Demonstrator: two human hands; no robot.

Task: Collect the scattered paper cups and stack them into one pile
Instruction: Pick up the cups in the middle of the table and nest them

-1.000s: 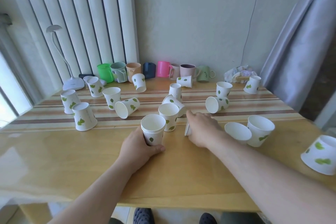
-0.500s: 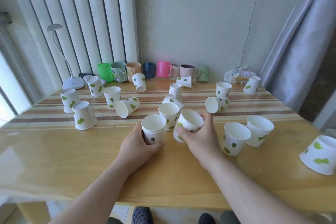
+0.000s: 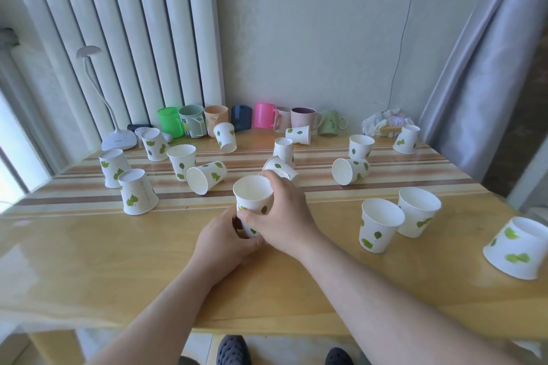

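White, green-leafed paper cup (image 3: 253,197) stands upright, nested in another, left hand (image 3: 226,241) wrapped low, right hand (image 3: 286,213) gripping its side.

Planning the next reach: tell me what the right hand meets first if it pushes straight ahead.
Probably the tipped paper cup just beyond the right hand's fingers, then the upside-down cup behind it; depth is unclear.

both hands (image 3: 255,231) curled, thumbs touching
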